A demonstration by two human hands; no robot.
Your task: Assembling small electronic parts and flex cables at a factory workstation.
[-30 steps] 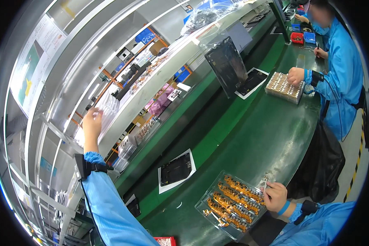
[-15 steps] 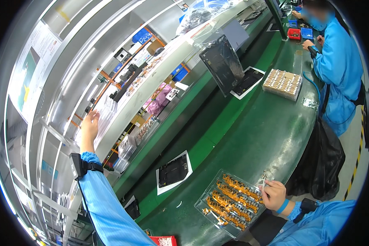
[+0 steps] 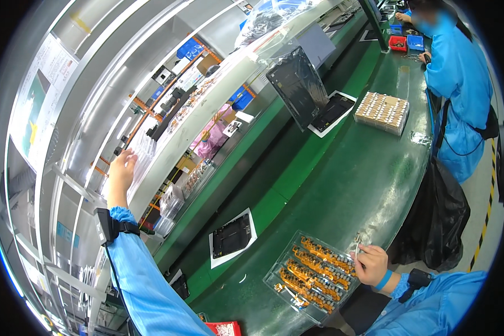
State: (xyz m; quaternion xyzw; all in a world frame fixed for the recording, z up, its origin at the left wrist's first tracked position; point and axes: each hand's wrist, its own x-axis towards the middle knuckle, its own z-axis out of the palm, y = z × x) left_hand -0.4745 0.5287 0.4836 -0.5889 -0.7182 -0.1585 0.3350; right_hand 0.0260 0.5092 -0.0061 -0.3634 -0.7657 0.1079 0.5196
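Observation:
My left hand (image 3: 121,175) is raised at the shelf on the left, its thumb apart from its fingers, beside a stack of clear plastic trays (image 3: 143,155). Whether the fingertips touch the stack cannot be made out. Low on the right, my right hand (image 3: 371,265) is closed round thin, pale tweezers (image 3: 357,245), their tips pointing away from me over the green bench. Just left of that hand lies a clear tray (image 3: 270,276) holding rows of orange flex-cable parts (image 3: 311,274). A few loose white-and-orange pieces (image 3: 294,297) rest at its near left corner.
Black device panels (image 3: 232,235) lie on white sheets along the green line. A dark cover (image 3: 298,87) stands tilted farther off. Beyond my tray sits a stacked parts tray (image 3: 382,112). A co-worker in blue (image 3: 459,84) works at the far right near small bins (image 3: 397,43).
The view has shifted slightly, so the bench things sit a little farther left. My left hand stays by the trays, and my right keeps hold of the tweezers. The co-worker's arms have moved.

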